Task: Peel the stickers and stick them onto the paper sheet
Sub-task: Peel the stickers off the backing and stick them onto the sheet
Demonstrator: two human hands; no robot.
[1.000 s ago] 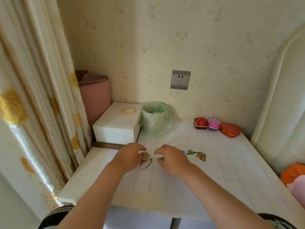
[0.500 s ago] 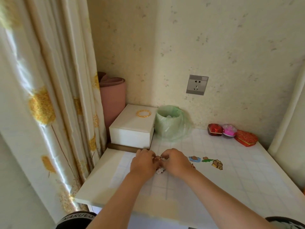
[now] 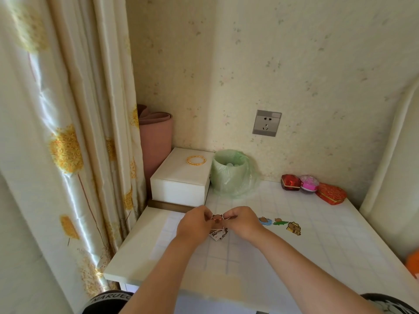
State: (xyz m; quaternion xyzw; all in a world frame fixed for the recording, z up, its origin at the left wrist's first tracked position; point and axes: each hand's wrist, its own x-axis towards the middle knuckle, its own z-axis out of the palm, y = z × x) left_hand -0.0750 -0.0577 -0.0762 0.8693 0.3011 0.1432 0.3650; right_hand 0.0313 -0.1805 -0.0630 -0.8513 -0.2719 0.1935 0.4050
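Head view: both hands meet over the paper sheet [image 3: 317,245], a grid-printed sheet lying on the white table [image 3: 136,245]. Left hand [image 3: 196,225] and right hand [image 3: 243,223] each have fingers curled, pinching a brown bear sticker [image 3: 217,217] from opposite sides, with the sticker between the two sets of fingertips. Just under the fingers, a small sticker pile [image 3: 218,234] lies on the sheet; can't tell if the left hand touches it.

Right of the right-hand fingers, three stickers lie flat on the sheet: blue sticker [image 3: 265,220], green sticker [image 3: 280,222], yellow sticker [image 3: 293,228].

Beyond the fingertips: white box [image 3: 181,177] with gold bangle [image 3: 196,160] on top, and a green-bagged bin [image 3: 231,175] just beside it. Further right by the wall sit small red and pink gift boxes [image 3: 308,183].

Change vs 0.5 s ago: the hands were pressed together hiding the sticker; now they are slightly parted and the bear sticker shows. One second ago the left hand held the pile alone and the right was apart. The three stuck stickers are unchanged.

Writing: black band [image 3: 108,300] at the bottom left reads "NARUE", last letter unclear.
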